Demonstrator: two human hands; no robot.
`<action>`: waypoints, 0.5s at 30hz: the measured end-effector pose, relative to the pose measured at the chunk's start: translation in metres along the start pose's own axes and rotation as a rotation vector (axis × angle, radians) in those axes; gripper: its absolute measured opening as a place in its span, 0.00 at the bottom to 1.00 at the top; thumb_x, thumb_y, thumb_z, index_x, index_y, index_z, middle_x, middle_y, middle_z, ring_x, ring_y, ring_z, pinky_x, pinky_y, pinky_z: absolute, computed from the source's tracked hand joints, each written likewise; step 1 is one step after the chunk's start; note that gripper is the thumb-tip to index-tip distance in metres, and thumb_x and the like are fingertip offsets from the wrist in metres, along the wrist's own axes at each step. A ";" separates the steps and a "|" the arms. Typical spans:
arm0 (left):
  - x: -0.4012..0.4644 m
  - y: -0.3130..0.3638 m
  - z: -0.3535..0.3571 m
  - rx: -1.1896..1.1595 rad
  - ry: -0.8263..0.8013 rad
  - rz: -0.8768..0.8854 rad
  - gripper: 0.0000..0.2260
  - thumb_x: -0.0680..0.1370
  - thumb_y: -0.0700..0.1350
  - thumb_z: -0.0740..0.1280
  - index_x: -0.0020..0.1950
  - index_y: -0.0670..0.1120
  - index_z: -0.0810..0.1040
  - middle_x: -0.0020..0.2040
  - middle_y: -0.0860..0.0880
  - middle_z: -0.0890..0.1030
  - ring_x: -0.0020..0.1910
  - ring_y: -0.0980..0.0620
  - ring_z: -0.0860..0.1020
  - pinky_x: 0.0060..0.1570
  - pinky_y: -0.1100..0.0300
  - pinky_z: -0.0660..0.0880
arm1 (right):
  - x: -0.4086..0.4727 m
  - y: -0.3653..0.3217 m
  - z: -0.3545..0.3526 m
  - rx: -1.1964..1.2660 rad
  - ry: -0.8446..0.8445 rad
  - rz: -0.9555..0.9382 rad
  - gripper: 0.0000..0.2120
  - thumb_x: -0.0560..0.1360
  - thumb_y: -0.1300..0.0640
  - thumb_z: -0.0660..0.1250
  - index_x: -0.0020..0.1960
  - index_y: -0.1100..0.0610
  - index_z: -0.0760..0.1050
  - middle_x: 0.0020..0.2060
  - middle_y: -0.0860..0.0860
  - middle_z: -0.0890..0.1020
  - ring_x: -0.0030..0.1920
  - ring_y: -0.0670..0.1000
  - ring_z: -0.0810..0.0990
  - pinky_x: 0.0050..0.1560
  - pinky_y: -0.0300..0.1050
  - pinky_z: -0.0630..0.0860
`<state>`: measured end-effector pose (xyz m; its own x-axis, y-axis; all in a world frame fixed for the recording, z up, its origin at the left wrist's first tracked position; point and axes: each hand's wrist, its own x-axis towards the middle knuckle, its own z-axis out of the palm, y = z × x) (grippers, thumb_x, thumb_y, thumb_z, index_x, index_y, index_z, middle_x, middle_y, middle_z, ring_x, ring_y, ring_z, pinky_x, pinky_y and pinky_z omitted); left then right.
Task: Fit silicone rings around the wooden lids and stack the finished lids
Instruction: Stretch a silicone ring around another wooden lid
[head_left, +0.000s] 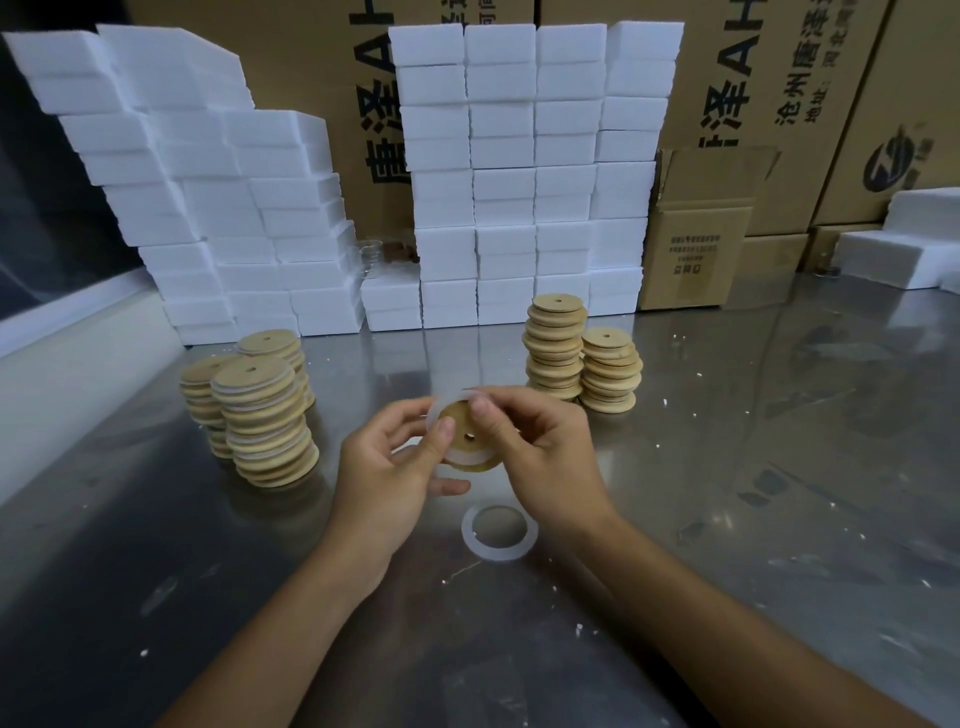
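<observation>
From my head view, I hold one wooden lid (470, 441) up in front of me, above the bench (727, 519), tilted so its face with the small centre hole looks back at me; that way I can watch the rim as I work. My left hand (400, 467) pinches the lid's left edge, thumb on the face and fingers behind, which steadies it. My right hand (540, 447) pinches the silicone ring (457, 402) at the top of the lid, thumb pressing it toward the rim. The ring sits partly round the lid: a white band shows along the upper left edge and again at the bottom, so I judge the fitting is underway, not finished.

A spare ring (500, 532) lies flat on the bench just below my hands, close by, I reckon, for the next lid.

To my left stand the ringed stacks (260, 415), white bands showing between the discs, so I take these as finished lids. To my right, further back, stand the bare stacks (582, 358), plain wood only, likely my supply. Keeping the two apart on either side saves mixing them.

Behind them, white foam blocks (519, 171) are piled against cardboard cartons (779, 78).
</observation>
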<state>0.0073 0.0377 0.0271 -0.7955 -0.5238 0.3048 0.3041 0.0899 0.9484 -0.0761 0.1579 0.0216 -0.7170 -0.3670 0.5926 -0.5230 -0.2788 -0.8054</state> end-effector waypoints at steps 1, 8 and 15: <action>0.001 0.000 -0.001 -0.014 0.010 -0.006 0.12 0.73 0.44 0.71 0.56 0.43 0.80 0.48 0.45 0.85 0.44 0.45 0.85 0.36 0.55 0.81 | -0.001 0.000 0.001 0.004 -0.011 0.011 0.07 0.78 0.63 0.68 0.53 0.64 0.83 0.44 0.56 0.86 0.46 0.57 0.84 0.50 0.56 0.81; 0.004 0.000 -0.007 0.010 0.058 0.048 0.09 0.73 0.39 0.72 0.53 0.43 0.82 0.45 0.47 0.85 0.45 0.46 0.85 0.39 0.51 0.82 | 0.000 0.000 -0.003 0.045 0.008 0.062 0.06 0.76 0.61 0.72 0.51 0.62 0.84 0.42 0.53 0.87 0.41 0.46 0.84 0.40 0.38 0.79; 0.003 0.000 -0.008 -0.038 0.074 0.050 0.07 0.71 0.39 0.73 0.48 0.43 0.84 0.45 0.45 0.86 0.45 0.44 0.85 0.40 0.48 0.82 | 0.000 0.000 -0.005 0.117 0.016 0.120 0.03 0.75 0.62 0.72 0.49 0.59 0.83 0.41 0.52 0.87 0.41 0.49 0.86 0.36 0.41 0.81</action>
<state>0.0091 0.0293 0.0276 -0.7384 -0.5804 0.3435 0.3638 0.0860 0.9275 -0.0781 0.1625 0.0216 -0.7789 -0.3900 0.4912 -0.3766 -0.3355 -0.8635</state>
